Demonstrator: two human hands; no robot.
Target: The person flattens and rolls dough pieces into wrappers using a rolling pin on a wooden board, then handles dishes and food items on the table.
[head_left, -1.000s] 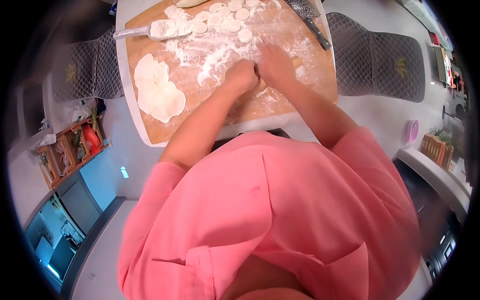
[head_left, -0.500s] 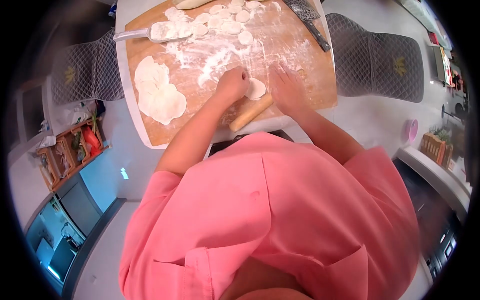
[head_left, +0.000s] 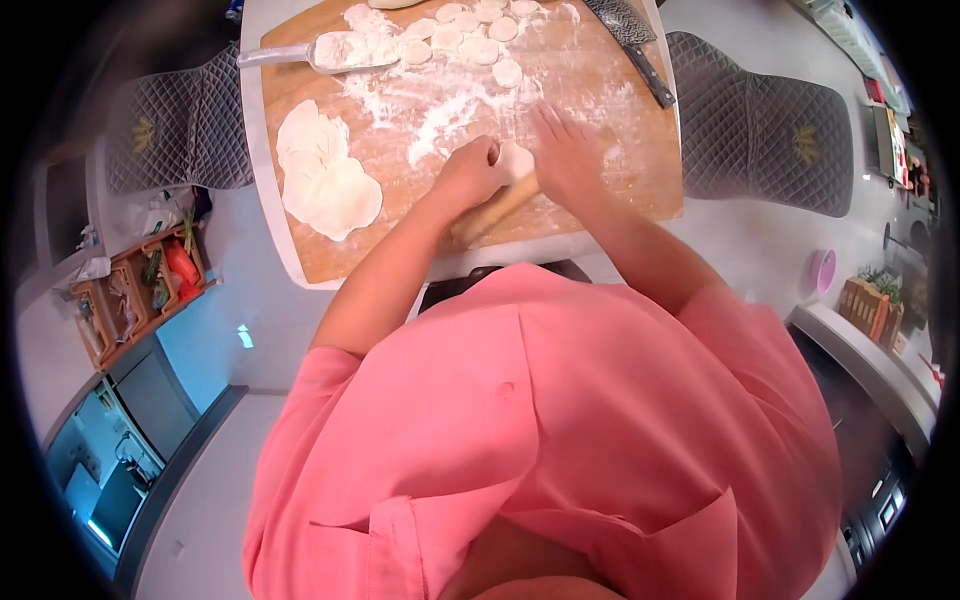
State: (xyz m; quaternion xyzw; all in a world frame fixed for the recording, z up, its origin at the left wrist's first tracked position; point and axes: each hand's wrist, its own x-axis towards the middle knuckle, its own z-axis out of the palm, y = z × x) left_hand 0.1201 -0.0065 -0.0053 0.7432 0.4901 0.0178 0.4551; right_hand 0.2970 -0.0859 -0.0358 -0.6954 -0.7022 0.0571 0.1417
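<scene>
A small round dough wrapper [head_left: 517, 160] lies on the floured wooden board [head_left: 400, 185] between my hands. My left hand [head_left: 470, 176] is closed, its thumb and fingers at the wrapper's left edge. A wooden rolling pin [head_left: 505, 207] lies slantwise over the wrapper's near edge. On the pin's far end rests the palm of my right hand [head_left: 566, 158], fingers stretched out flat and pointing away from me. Farther back are several small flattened dough pieces [head_left: 480, 50]. Rolled wrappers [head_left: 330, 190] overlap in a pile at the left.
A scoop [head_left: 330, 52] with flour lies at the board's back left. A cleaver [head_left: 640, 55] rests at the back right, its black handle toward me. Part of a larger dough lump [head_left: 395, 3] shows at the far edge. Quilted chair covers flank the table on both sides.
The rolling pin has rolled away from me onto the near part of the dough wrapper, under my right palm. My left hand stays at the wrapper's edge. The view has shifted slightly.
</scene>
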